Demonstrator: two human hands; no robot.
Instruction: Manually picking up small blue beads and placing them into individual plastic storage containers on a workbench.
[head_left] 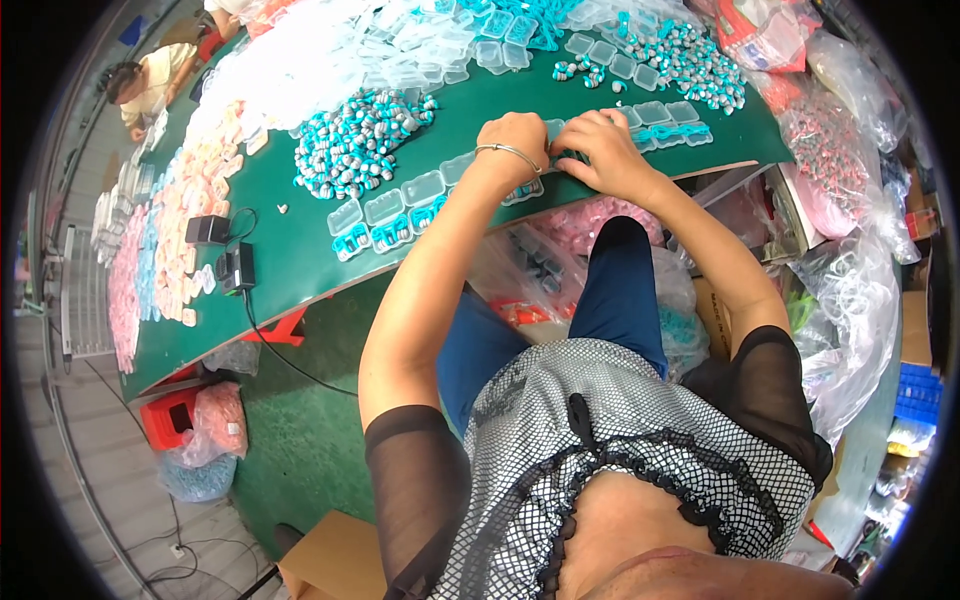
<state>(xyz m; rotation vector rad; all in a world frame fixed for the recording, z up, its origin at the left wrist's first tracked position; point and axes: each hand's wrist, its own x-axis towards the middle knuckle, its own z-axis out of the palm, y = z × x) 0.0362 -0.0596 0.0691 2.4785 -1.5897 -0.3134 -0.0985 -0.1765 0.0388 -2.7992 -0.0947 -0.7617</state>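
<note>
A row of small clear plastic cases (pixel 384 209) with lids raised runs along the near edge of the green table; teal pieces (pixel 391 232) sit in their lower halves. My left hand (pixel 514 140), with a bracelet at the wrist, is closed over the middle of this row, fingertips hidden. Just right of it, my right hand (pixel 603 152) bends over the same spot, thumb and fingers curled close together; anything in them is too small to make out. Right of that hand stand more cases with lids up (pixel 683 113) and teal pieces (pixel 672 133).
Beyond the row lie a pile of teal-and-grey small parts (pixel 350 142), a second such pile (pixel 690 62) and heaped clear cases (pixel 400 50). Peach pieces (pixel 205 165) and black adapters (pixel 236 268) with a cable are at left. Plastic bags (pixel 825 140) crowd the right. Another person (pixel 155 80) sits far left.
</note>
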